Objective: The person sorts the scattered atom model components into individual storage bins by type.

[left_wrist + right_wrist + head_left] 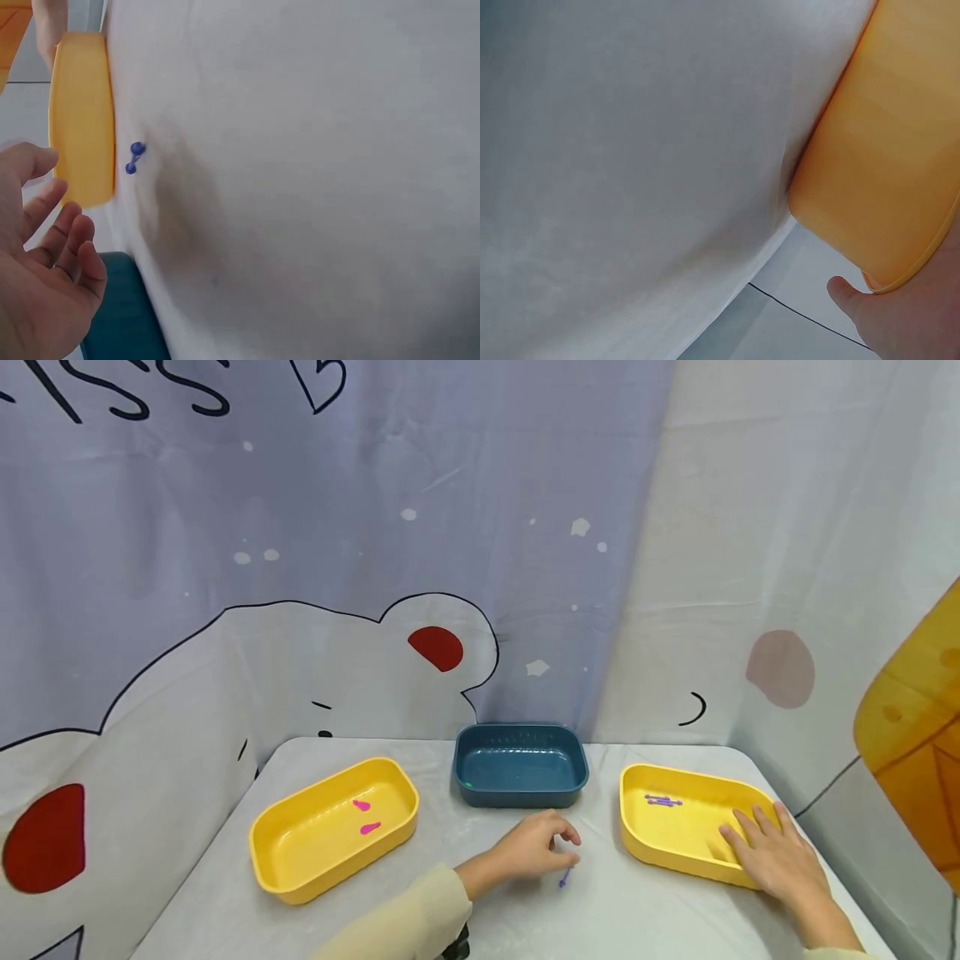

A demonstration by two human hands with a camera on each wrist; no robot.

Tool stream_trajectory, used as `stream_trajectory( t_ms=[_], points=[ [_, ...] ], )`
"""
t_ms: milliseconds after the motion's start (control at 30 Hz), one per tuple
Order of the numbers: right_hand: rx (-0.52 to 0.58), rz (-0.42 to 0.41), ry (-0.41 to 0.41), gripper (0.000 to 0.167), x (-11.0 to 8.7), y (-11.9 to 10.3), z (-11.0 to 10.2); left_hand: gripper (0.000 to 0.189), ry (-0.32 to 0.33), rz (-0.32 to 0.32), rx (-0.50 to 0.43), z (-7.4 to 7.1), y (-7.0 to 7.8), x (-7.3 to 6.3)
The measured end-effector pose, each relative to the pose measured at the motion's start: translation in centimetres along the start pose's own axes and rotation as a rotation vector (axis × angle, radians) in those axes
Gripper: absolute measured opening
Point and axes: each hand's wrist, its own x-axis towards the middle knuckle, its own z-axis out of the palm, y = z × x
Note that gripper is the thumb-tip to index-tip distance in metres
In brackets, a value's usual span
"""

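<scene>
A small purple stick with a round knob at each end (137, 148) lies on the white tabletop. My left hand (534, 846) is over it, thumb and fingers spread apart and loosely bent; in the left wrist view a gap shows between the fingertips and the stick. At the right, my right hand (783, 864) rests over the near right rim of a yellow tray (675, 857), its fingers spread and reaching inside. Several similar purple sticks (663, 801) lie together in that tray. From the right wrist, the thumb (845, 294) shows beside the tray's outer wall.
Another yellow tray (300, 852) stands at the left, holding two pink pieces (370, 828). Between the yellow trays, farther back, is a teal tray (521, 797) with a small green bit (468, 785) inside. Printed curtains (525, 552) hang behind the table.
</scene>
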Motion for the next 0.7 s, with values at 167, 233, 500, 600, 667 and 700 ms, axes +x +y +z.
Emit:
stream_trajectory(
  t_ms=[167, 233, 500, 600, 667, 700],
  points=[
    [-0.005, -0.001, -0.002, 0.079, 0.1, 0.0, 0.0, 0.020, -0.013, 0.015, 0.030, 0.4, -0.5, -1.2],
    [-0.005, 0.000, -0.008, 0.079, 0.1, 0.0, 0.0, 0.020, -0.012, 0.020, 0.046, 0.7, -0.8, -1.6],
    [-0.009, -0.003, -0.025, 0.081, 0.2, 0.0, -0.1, 0.022, -0.032, 0.003, 0.068, 1.6, -1.3, -2.3],
    [-0.005, -0.004, -0.030, 0.082, 0.2, 0.1, -0.1, 0.023, -0.040, -0.004, 0.098, 1.8, -1.4, -2.4],
    [-0.003, -0.002, -0.034, 0.083, 0.2, 0.1, -0.1, 0.023, -0.045, -0.009, 0.120, 1.9, -1.4, -2.5],
    [0.000, -0.001, -0.038, 0.083, 0.2, 0.0, -0.1, 0.024, -0.048, -0.012, 0.129, 1.9, -1.4, -2.5]
  ],
)
